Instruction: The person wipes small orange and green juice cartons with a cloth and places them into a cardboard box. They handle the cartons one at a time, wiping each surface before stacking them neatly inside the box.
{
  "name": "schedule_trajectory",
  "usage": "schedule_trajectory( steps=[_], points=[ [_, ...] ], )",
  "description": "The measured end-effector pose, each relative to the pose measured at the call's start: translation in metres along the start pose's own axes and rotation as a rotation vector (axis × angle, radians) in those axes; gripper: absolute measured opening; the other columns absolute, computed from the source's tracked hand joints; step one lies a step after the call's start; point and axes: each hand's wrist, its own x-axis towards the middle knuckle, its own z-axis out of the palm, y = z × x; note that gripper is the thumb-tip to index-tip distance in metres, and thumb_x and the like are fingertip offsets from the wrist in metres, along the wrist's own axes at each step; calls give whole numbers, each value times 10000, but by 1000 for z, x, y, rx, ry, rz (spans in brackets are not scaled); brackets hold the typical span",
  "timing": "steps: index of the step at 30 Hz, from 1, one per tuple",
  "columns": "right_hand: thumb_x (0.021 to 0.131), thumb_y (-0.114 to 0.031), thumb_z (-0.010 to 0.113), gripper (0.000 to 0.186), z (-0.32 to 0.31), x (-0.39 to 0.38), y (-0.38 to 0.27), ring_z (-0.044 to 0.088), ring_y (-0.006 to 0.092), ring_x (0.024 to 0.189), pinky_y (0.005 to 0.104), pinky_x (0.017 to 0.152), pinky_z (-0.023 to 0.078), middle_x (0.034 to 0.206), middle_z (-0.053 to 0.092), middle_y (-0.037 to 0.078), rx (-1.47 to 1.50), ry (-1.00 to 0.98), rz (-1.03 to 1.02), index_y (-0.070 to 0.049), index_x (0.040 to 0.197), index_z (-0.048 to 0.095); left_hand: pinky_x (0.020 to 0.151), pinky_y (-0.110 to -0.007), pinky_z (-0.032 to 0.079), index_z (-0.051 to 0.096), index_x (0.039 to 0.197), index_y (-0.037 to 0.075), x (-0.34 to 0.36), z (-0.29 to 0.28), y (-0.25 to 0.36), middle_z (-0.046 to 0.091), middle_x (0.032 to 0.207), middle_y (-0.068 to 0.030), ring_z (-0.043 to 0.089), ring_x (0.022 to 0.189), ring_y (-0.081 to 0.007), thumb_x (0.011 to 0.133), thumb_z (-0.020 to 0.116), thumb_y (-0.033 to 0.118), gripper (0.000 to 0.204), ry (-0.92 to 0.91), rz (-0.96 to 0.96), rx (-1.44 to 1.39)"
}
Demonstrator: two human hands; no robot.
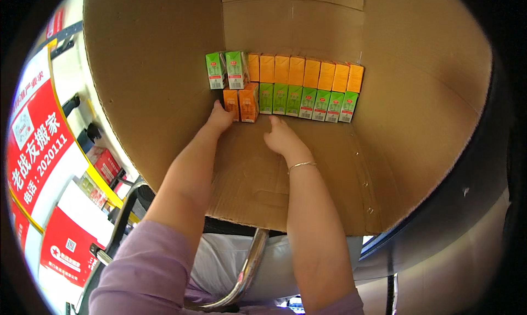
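Observation:
My left hand (221, 115) grips the lower-left orange carton (230, 102), its fingers partly hidden at that carton's left side. Another orange carton (248, 103) stands beside it, below two green-and-white cartons (236, 69) stacked at the left end. My right hand (277, 132) is open and holds nothing, index finger extended just below the lower row of green cartons (293, 99). Above that row lies a row of orange cartons (312, 73). All stand inside a large cardboard box (417, 123), against its back wall.
Beyond the box's left side are red-and-white signs (38, 145), a yellow rail (105, 186) and dark metal brackets. A chrome tube (252, 260) curves below the box's front edge. A dark curved surface (466, 194) borders its right side.

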Motion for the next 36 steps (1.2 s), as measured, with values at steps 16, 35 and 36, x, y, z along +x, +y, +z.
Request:
schedule_trajectory(
  steps=[16, 35, 36],
  points=[
    [737, -74, 497, 544, -1, 42, 38, 408, 378, 1142, 386, 955, 347, 1226, 409, 279, 239, 195, -39, 42, 1247, 348, 883, -334, 396, 280, 1241, -39, 59, 26, -18, 493, 1144, -159, 498, 1038, -242, 728, 597, 85, 615, -286, 91, -462],
    [721, -102, 499, 595, 6, 67, 74, 408, 315, 1171, 331, 972, 319, 1251, 414, 246, 452, 167, 35, 44, 1271, 325, 838, -338, 439, 460, 1157, 35, 34, 25, 19, 571, 1083, -148, 554, 994, -262, 692, 703, 285, 582, 119, 170, 14],
    [715, -104, 493, 587, 1, 63, 70, 399, 336, 1177, 337, 986, 308, 1243, 413, 265, 465, 158, 44, 56, 1259, 340, 834, -336, 440, 473, 1151, 34, 36, 30, 14, 573, 1080, -149, 557, 988, -261, 706, 691, 279, 553, 147, 162, 3]
  ],
)
